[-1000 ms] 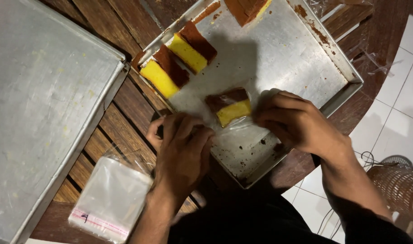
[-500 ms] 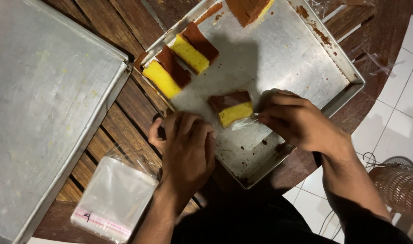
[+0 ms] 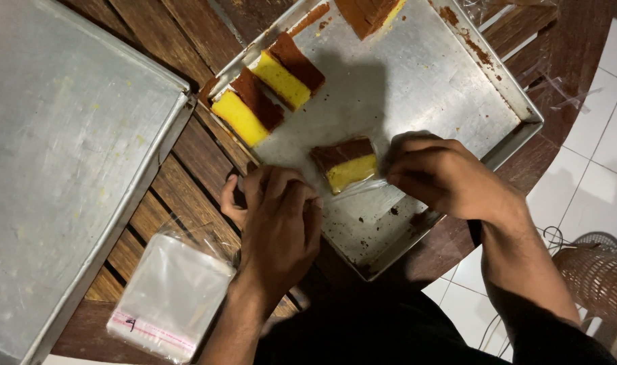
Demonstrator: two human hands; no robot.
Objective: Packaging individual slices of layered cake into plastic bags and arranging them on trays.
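A: Around the hands?

B: Slatted dark wooden table underneath. Large upturned aluminium tray off to the left, dull and scuffed. Stack of clear plastic bags with a pink strip just beside the left wrist. Two more cake slices lined along the baking tray's far-left rim, another piece at the top edge. Woven basket down on the tiled floor, right.

A: And the slice in hand?

B: Two-layer cake slice, brown over yellow, spongy, blocky, lying inside the crumb-smeared aluminium baking tray. Long axis roughly left to right, tilted slightly up toward the right. Partly sleeved in a thin clear wrapper.

A: Grips?

B: Right hand curled, fingertips pinching the wrapper at the slice's right end. Left hand bent over the tray's near rim, fingers closed toward the slice's left end; contact hidden, cannot tell.
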